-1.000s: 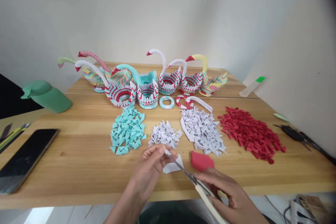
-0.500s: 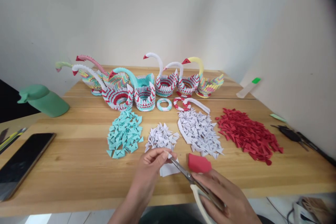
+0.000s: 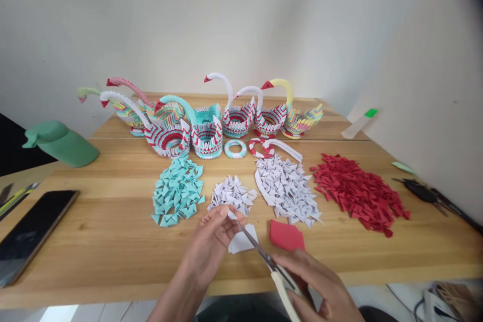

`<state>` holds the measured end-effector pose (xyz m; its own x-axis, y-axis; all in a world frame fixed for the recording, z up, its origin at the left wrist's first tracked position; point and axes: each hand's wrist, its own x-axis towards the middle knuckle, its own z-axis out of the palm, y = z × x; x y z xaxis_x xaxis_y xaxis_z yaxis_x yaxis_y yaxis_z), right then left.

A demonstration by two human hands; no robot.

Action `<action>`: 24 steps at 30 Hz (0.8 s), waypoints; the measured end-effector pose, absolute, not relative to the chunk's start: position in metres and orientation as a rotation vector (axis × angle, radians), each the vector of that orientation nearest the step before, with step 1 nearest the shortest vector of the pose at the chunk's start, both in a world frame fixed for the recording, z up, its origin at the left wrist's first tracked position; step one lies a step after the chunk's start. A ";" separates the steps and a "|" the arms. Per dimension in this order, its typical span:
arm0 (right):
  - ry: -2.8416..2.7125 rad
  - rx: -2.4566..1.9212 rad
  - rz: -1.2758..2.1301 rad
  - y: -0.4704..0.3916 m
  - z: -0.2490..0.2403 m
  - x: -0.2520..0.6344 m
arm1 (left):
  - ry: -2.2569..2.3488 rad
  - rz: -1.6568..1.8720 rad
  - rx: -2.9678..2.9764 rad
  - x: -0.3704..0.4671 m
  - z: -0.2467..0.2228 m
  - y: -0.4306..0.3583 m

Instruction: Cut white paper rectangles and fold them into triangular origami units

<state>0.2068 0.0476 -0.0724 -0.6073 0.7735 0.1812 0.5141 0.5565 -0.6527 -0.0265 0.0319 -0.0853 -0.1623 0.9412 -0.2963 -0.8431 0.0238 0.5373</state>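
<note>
Between thumb and fingers, my left hand [image 3: 211, 236] pinches a small white paper piece [image 3: 232, 215]. My right hand [image 3: 319, 282] is wrapped round the white-handled scissors [image 3: 269, 261], whose blade tips touch or overlap the paper piece. Below the blades lie white paper sheets [image 3: 243, 240]; a stack of red paper [image 3: 286, 235] is just right of them. Beyond my left hand is a small pile of white folded paper triangles [image 3: 233, 195]. A larger white triangle pile [image 3: 289, 191] lies to its right.
Turquoise triangles [image 3: 177, 193] lie left, red triangles [image 3: 358, 193] right. Several paper swans [image 3: 207, 136] stand at the back, with paper rings [image 3: 235, 149] before them. A phone [image 3: 33, 231] and green bottle [image 3: 62, 143] are at left; keys [image 3: 418, 190] and a glue tube [image 3: 358, 125] at right.
My left hand has shifted slightly left and up with the paper piece, its fingers turned more open to view. The scissors have followed a little to the left, blades now nearly closed.
</note>
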 end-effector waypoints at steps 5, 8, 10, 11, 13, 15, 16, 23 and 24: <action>-2.309 -1.046 0.820 0.048 -0.072 0.203 | 0.710 1.557 0.182 -0.024 -0.086 0.031; -2.341 -1.013 0.822 0.050 -0.071 0.202 | 0.705 1.546 0.189 -0.022 -0.085 0.030; -2.364 -0.975 0.819 0.052 -0.071 0.202 | 0.686 1.545 0.198 -0.021 -0.083 0.030; -2.367 -0.960 0.817 0.052 -0.070 0.202 | 0.678 1.545 0.201 -0.021 -0.082 0.029; -2.358 -0.946 0.812 0.052 -0.070 0.202 | 0.670 1.540 0.210 -0.020 -0.082 0.029; -2.352 -0.939 0.792 0.052 -0.071 0.202 | 0.696 1.543 0.235 -0.019 -0.083 0.028; -2.357 -0.925 0.770 0.051 -0.071 0.202 | 0.732 1.551 0.263 -0.018 -0.085 0.027; -2.358 -0.840 0.567 0.047 -0.071 0.196 | 1.017 1.562 0.492 -0.020 -0.092 0.027; -2.350 -0.839 0.574 0.047 -0.070 0.196 | 0.968 1.578 0.458 -0.021 -0.091 0.028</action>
<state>0.1960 0.0468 -0.0699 -0.6385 0.6751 0.3695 0.4288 0.7108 -0.5576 -0.0206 0.0277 -0.0907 -0.2530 0.9433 -0.2149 -0.6186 0.0131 0.7856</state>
